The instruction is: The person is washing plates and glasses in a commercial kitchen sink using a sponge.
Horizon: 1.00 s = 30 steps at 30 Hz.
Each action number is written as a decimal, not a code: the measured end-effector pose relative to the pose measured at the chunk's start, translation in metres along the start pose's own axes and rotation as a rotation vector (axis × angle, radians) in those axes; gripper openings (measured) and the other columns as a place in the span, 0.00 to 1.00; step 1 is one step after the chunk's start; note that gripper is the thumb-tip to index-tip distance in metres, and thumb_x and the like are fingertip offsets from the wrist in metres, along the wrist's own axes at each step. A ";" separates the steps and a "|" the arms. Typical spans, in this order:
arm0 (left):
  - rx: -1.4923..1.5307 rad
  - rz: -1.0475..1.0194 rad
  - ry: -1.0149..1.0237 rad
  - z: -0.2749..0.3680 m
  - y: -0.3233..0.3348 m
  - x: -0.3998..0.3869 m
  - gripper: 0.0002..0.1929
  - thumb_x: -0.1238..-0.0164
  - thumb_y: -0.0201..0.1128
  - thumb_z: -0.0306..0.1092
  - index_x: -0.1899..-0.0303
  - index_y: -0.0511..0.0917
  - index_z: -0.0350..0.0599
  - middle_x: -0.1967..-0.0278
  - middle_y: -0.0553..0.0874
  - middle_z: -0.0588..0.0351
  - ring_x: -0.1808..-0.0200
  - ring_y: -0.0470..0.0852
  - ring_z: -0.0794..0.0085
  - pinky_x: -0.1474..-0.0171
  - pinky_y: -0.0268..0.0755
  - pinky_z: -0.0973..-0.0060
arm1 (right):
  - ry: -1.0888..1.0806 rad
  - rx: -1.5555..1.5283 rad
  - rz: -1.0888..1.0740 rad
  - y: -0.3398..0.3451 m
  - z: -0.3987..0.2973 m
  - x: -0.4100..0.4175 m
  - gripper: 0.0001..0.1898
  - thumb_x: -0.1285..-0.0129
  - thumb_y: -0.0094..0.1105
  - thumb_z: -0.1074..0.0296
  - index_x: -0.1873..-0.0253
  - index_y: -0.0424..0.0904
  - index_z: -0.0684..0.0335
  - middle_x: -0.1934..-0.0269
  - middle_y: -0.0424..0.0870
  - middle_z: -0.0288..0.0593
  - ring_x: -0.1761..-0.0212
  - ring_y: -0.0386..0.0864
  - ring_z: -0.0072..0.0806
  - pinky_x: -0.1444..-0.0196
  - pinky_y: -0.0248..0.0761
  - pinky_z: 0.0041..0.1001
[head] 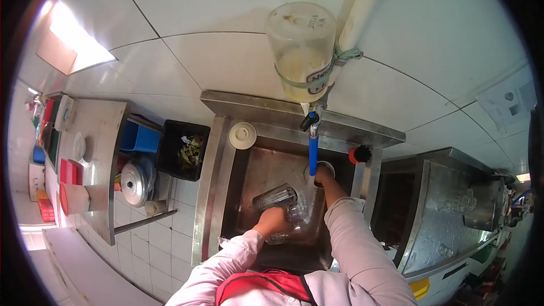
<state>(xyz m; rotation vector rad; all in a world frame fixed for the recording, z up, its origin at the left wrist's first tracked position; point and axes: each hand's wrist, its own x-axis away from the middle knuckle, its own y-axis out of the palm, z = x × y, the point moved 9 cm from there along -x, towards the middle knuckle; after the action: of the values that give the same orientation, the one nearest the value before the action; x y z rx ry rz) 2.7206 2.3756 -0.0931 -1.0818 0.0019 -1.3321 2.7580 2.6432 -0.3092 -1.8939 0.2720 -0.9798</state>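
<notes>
Both hands are inside a stainless steel sink. My left hand is at several clear glasses near the sink's middle; one ribbed glass lies on its side just beyond it, and whether the fingers grip a glass cannot be told. Another glass lies nearer to me. My right hand reaches into a round, light-rimmed vessel, below the blue hose on the tap; its fingers are hidden. A plastic bottle is tied upside down to the wall pipe above the tap.
A round white dish stands on the sink's back left corner, a red-and-black brush on its right rim. Left are a black bin with scraps and a steel table. At right, a steel counter bears glasses and a pot.
</notes>
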 end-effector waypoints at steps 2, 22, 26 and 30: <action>0.067 0.036 0.013 -0.017 -0.003 0.004 0.16 0.49 0.67 0.43 0.64 0.85 0.40 0.65 0.86 0.39 0.59 0.85 0.46 0.54 0.76 0.56 | 0.050 -0.141 -0.003 -0.015 -0.023 0.006 0.14 0.42 0.60 0.64 0.52 0.84 0.61 0.53 0.84 0.57 0.49 0.82 0.49 0.49 0.74 0.39; -0.228 0.081 0.632 0.113 -0.042 0.104 0.11 0.56 0.66 0.42 0.73 0.82 0.45 0.75 0.84 0.45 0.69 0.84 0.48 0.63 0.76 0.55 | -0.540 -0.496 -0.276 -0.149 -0.143 0.314 0.22 0.33 0.54 0.75 0.34 0.67 0.64 0.37 0.74 0.47 0.36 0.73 0.32 0.35 0.66 0.30; -0.317 0.080 0.729 0.128 -0.039 0.126 0.10 0.57 0.66 0.41 0.74 0.82 0.46 0.76 0.84 0.47 0.70 0.84 0.50 0.64 0.76 0.56 | -0.649 -0.573 -0.214 -0.136 -0.139 0.317 0.24 0.31 0.53 0.75 0.31 0.64 0.66 0.34 0.72 0.45 0.34 0.71 0.30 0.32 0.62 0.32; -0.355 0.080 0.767 0.125 -0.039 0.144 0.10 0.58 0.66 0.40 0.73 0.82 0.47 0.76 0.84 0.48 0.71 0.84 0.50 0.65 0.76 0.56 | -0.384 -1.328 -0.496 -0.132 -0.144 0.341 0.24 0.32 0.51 0.78 0.32 0.63 0.64 0.37 0.74 0.41 0.35 0.70 0.29 0.32 0.61 0.31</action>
<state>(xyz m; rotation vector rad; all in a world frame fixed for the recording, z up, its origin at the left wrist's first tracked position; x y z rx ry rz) 2.8055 2.3486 0.0802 -0.7822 0.8664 -1.6362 2.8486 2.4298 0.0084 -3.4352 0.2387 -0.7235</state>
